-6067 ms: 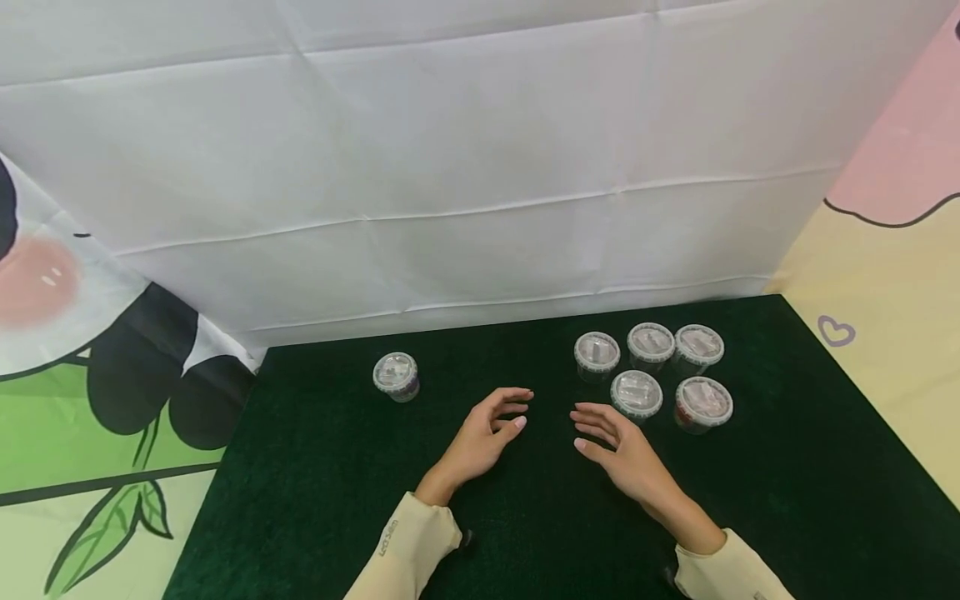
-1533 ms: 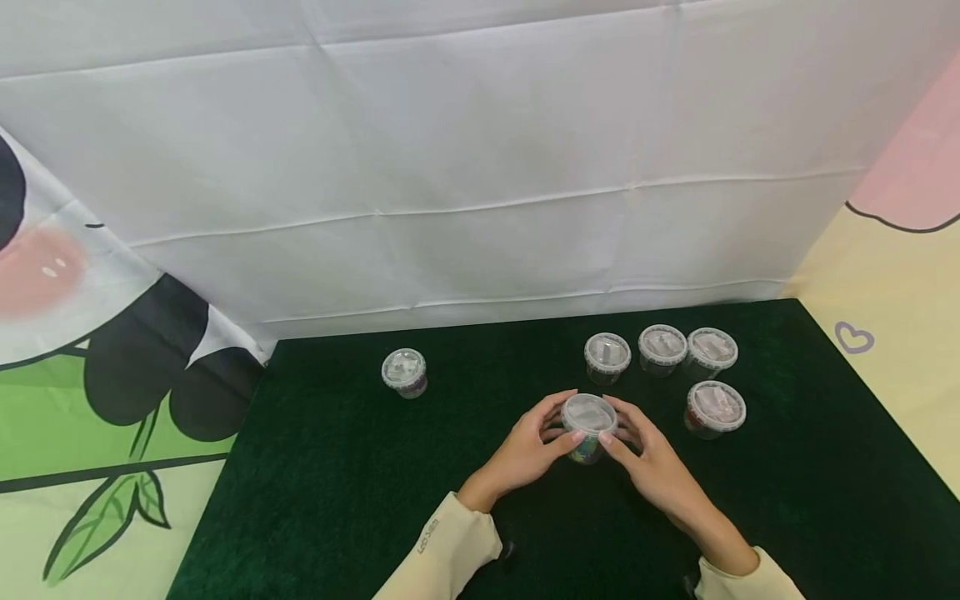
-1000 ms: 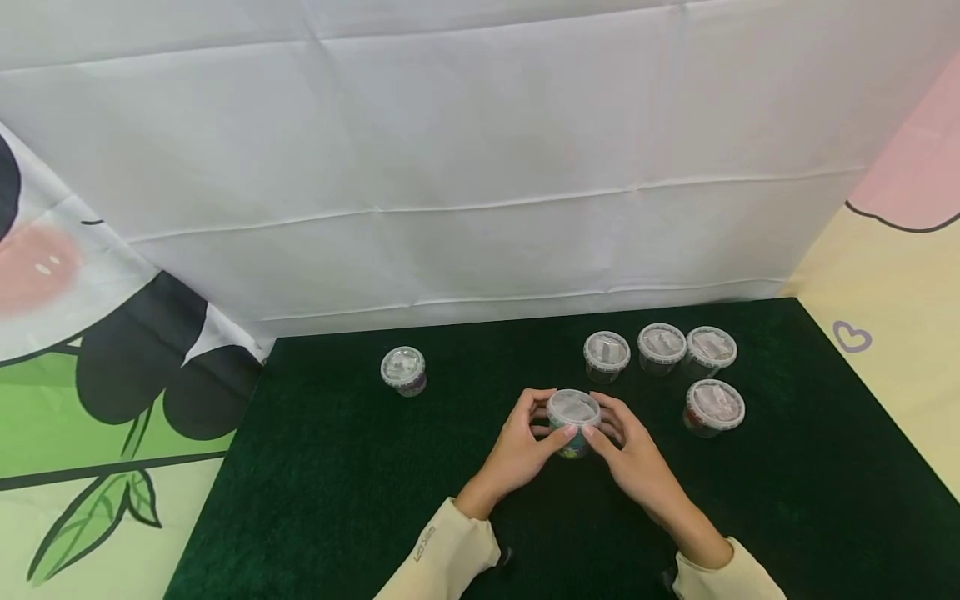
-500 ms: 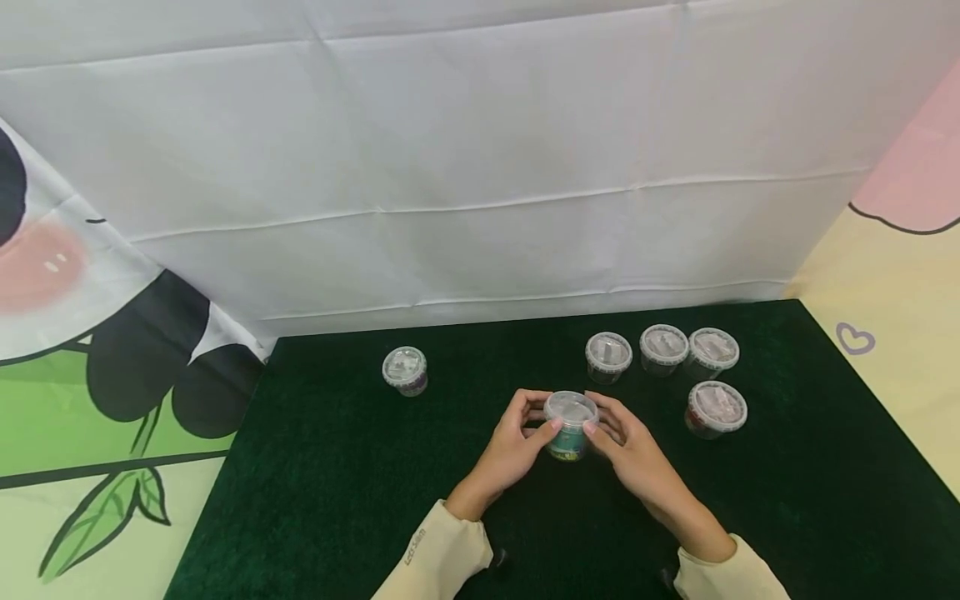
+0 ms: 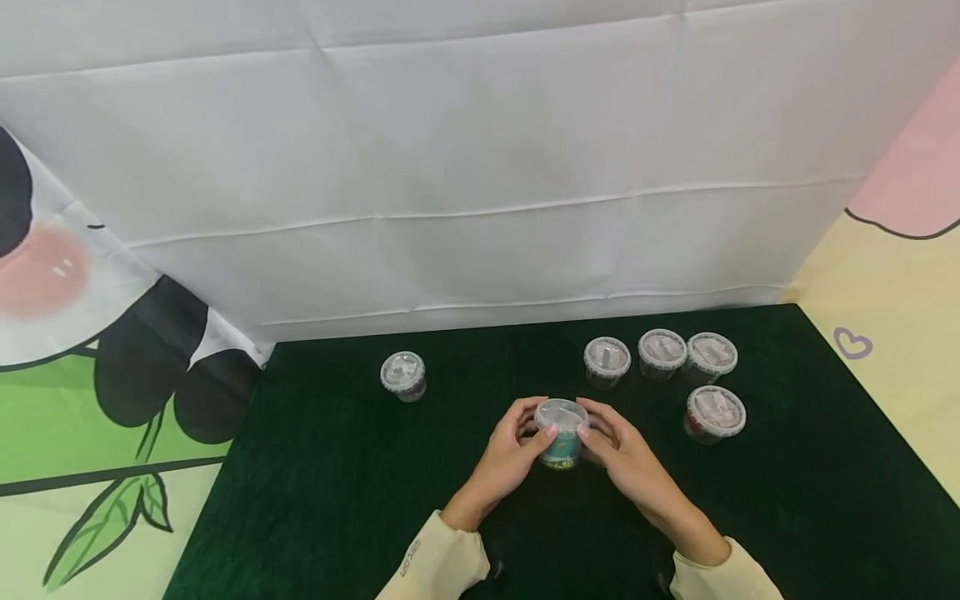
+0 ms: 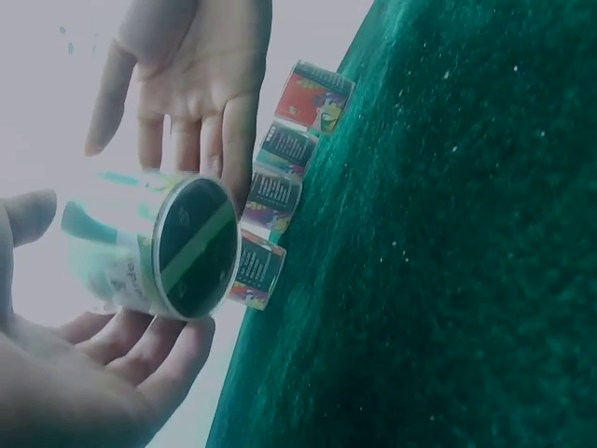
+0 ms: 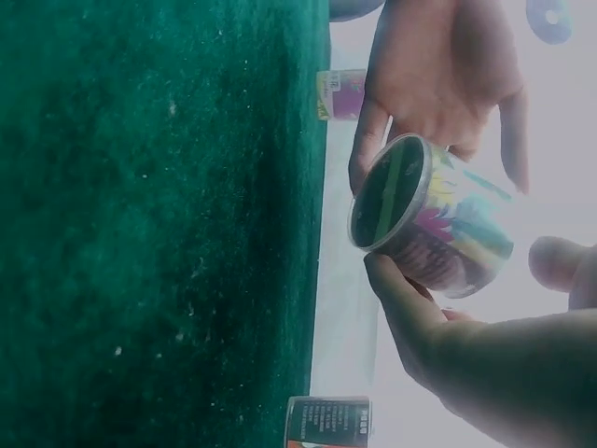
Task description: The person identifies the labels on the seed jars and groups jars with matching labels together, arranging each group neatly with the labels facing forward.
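A small clear plastic tub [image 5: 562, 450] with a see-through lid and a teal, colourful label is held upright between both hands in the head view. My left hand [image 5: 498, 461] grips its left side, thumb on the front. From the right, my right hand [image 5: 636, 462] curls its fingers round the other side, its thumb also at the front near the lid. Both wrist views show the tub's dark round base [image 6: 198, 247] raised off the table. In the right wrist view the printed wrap [image 7: 452, 219] shows pink, yellow and teal patches.
Lidded tubs stand at the right: one at the back [image 5: 607, 358], a close pair [image 5: 662, 352] beside it, and a reddish one [image 5: 715, 412] in front. A lone purplish tub [image 5: 403, 375] stands at the left. Dark green cloth [image 5: 337, 500] covers the table; a white backdrop [image 5: 480, 167] hangs behind.
Both hands were empty at first; they took the tub from the front of the right-hand group and carried it left. Lately it shifts slightly left and turns, showing more teal label.
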Motion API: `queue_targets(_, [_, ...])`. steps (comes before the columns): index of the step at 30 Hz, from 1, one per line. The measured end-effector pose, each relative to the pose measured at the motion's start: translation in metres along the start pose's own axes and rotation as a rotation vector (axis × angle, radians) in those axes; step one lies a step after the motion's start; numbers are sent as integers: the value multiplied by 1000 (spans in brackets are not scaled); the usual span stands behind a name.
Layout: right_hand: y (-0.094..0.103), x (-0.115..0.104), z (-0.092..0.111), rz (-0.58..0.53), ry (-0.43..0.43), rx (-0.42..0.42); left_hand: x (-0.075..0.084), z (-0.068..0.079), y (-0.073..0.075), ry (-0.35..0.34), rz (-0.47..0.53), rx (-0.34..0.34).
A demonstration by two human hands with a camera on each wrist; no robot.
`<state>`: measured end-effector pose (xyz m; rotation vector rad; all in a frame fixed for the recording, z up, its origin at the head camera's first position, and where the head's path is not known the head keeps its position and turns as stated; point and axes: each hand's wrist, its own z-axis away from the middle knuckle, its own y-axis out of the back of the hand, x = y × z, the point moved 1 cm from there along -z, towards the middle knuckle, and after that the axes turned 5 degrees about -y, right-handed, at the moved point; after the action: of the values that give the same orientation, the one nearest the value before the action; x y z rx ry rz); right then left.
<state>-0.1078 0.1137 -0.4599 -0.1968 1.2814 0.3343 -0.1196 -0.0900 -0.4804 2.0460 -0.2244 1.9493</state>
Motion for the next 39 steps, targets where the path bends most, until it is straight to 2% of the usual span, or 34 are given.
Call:
queue_targets(8, [-4, -3, -3, 6, 1, 28, 5, 4, -5, 20, -35, 141])
queue_targets(20, [-10, -4, -10, 56, -19, 64, 7, 5, -9, 74, -77, 217])
queue_targets(25, [-7, -1, -13, 20, -39, 32, 8, 6, -8, 114, -70, 197])
queue_targets(33, [0, 0, -14, -31, -76, -9, 7, 5, 2, 134, 45, 151])
queue_targets(39, [1, 2, -14, -51, -85, -43, 3, 3, 7, 176, 71, 106])
